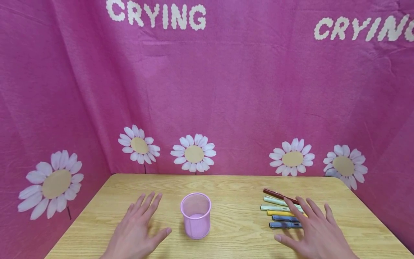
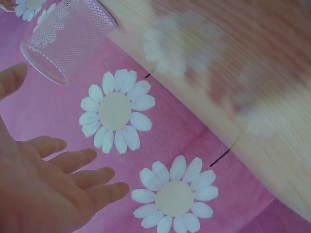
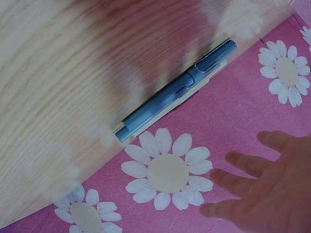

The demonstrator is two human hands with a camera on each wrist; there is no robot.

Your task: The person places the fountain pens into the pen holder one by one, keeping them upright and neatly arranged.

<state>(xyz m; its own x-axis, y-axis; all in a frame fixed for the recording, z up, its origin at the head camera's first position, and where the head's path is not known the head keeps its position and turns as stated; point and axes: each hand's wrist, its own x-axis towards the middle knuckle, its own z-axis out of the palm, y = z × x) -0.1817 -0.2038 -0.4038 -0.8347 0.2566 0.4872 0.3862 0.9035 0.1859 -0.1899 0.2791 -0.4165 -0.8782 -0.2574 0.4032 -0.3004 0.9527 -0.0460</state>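
A pink mesh pen cup (image 1: 198,225) stands upright near the middle of the table, and nothing shows inside it. To its left my left hand (image 1: 134,228) is spread with straight fingers, apart from the cup; the left wrist view has the cup (image 2: 73,39) beyond the thumb. Several pens lie side by side on the right: a dark red pen (image 1: 275,193), two pale green ones, a yellow pen (image 1: 275,213) and two blue-grey ones, the nearest a blue-grey pen (image 1: 281,225). Over their right ends spreads my right hand (image 1: 318,230), holding nothing and hiding those ends.
The wood-grain table (image 1: 236,194) has rounded far corners. A pink cloth (image 1: 226,90) with daisies and white lettering hangs behind it and along both sides.
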